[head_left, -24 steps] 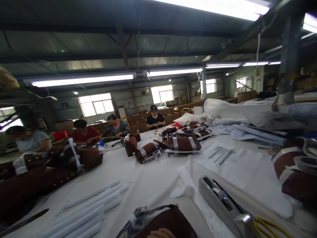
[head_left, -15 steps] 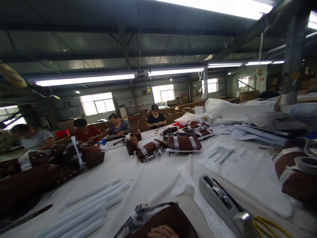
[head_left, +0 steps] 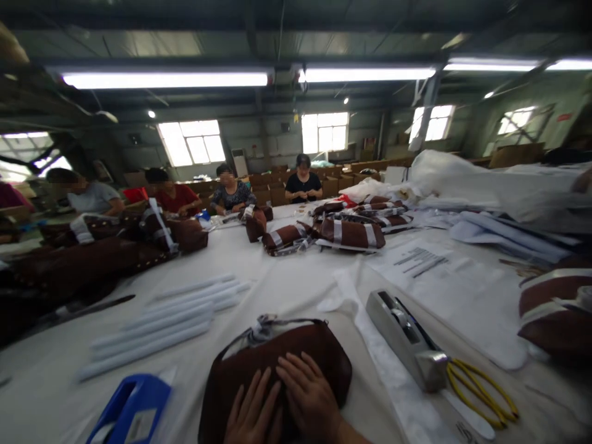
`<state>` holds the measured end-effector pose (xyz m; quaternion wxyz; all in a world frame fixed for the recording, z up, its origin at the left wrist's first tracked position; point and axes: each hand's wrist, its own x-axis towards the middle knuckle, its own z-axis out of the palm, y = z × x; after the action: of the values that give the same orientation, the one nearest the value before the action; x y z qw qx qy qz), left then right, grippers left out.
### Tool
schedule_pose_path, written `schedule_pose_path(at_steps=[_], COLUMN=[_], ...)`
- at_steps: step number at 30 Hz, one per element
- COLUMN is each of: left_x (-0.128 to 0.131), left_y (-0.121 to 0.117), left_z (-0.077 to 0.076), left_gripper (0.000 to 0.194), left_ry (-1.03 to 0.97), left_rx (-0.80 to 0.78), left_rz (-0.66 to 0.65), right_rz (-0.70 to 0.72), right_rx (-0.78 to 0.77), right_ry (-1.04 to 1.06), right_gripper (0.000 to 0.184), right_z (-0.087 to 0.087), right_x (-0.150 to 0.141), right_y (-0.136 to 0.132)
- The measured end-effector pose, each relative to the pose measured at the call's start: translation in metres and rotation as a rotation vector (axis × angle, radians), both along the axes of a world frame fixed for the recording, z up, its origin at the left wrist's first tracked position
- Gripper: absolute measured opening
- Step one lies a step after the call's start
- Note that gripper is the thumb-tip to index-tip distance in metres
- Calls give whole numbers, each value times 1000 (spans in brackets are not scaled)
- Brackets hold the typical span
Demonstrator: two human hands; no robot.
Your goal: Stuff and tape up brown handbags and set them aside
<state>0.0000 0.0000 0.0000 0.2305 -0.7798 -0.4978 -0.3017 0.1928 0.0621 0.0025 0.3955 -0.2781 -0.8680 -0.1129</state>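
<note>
A dark brown handbag (head_left: 235, 364) lies on the white-covered table at the bottom centre, its wrapped strap along the far edge. My left hand (head_left: 254, 410) rests flat on the front of the bag, fingers stretched out. Beside it my right hand (head_left: 308, 391) also lies on the bag with its fingers extended. Neither hand grips anything. To the left of the bag stands a blue tape dispenser (head_left: 148, 401). A grey tape dispenser (head_left: 407, 339) sits to the right, with yellow-handled scissors (head_left: 481, 391) at its near end.
White rolled tubes (head_left: 161, 327) lie at the left. Several brown bags (head_left: 351, 233) are grouped mid-table; more pile up at the far left (head_left: 92, 259), and another bag (head_left: 555, 308) is at the right edge. Printed plastic sheets (head_left: 444, 290) cover the right side. Several people sit across the table.
The view has tilted down, so more of the near table shows. The bag and both hands are now in sight, along with the blue dispenser; earlier only one hand's fingers showed.
</note>
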Motion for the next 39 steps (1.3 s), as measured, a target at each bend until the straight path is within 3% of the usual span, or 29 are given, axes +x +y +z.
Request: schedule_pose_path(at_steps=[2, 4, 7, 9, 11, 13, 15, 17, 19, 24, 27, 31, 39], left_x=[6, 13, 23, 27, 26, 19, 11, 6, 7, 22, 26, 26, 12], left_y=[-7, -6, 7, 14, 18, 21, 22, 24, 25, 29, 30, 33, 23], left_z=[19, 53, 105, 116, 101, 69, 40, 27, 32, 61, 54, 42, 39], left_gripper=[42, 39, 47, 54, 58, 56, 55, 54, 52, 51, 47, 44, 56], left_ry=[-105, -292, -414, -309, -132, 7, 61, 72, 57, 6, 25, 1, 41], left_rx=[-99, -148, -8, 63, 8, -118, -257, -341, -363, -345, -395, -398, -374], left_rz=[28, 40, 63, 44, 44, 104, 205, 248, 246, 230, 186, 223, 219], right_rz=[52, 93, 133, 147, 158, 165, 170, 170, 170, 170, 166, 152, 173], right_rx=[-130, -194, -240, -247, -244, -241, -242, -250, -254, -263, -251, -241, -250], right_ry=[25, 71, 135, 175, 213, 235, 240, 241, 249, 250, 227, 215, 221], right_gripper=[50, 49, 41, 35, 30, 28, 27, 27, 27, 28, 27, 26, 30], right_z=[4, 2, -2, -4, -5, -6, -5, -5, -4, -6, -7, -6, -10], right_x=[2, 2, 3, 4, 4, 2, 0, -2, -2, 0, -1, -2, -3], right_y=[-6, -7, -5, -5, -4, -3, -3, -3, -3, -3, -3, -3, -4])
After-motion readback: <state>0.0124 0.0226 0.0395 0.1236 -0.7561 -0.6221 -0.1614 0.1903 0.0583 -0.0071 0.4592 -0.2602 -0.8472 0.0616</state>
